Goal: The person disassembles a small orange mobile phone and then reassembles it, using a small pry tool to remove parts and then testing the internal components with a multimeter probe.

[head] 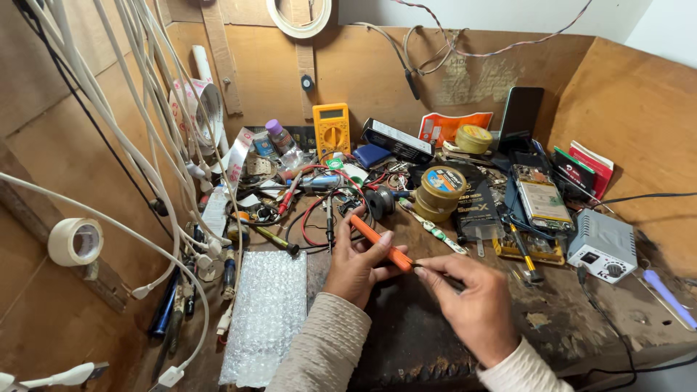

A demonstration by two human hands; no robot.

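Cluttered wooden workbench point(639, 116), walled with board. Near front middle: left hand point(354, 265), fingers curled around orange-handled tool point(380, 243), handle slanting toward back left. Right hand point(475, 305), thumb and forefinger pinched at tool's dark tip, possibly on a small part, too tiny to tell. Bubble wrap point(265, 316) toward front left; yellow multimeter point(331, 129) against back wall.

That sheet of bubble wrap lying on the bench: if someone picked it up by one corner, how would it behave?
The bubble wrap would probably droop limply, since it looks thin and soft. It is likely very light, being mostly air pockets. A push would probably slide or crumple it rather than roll it, as it lies flat on the bench.
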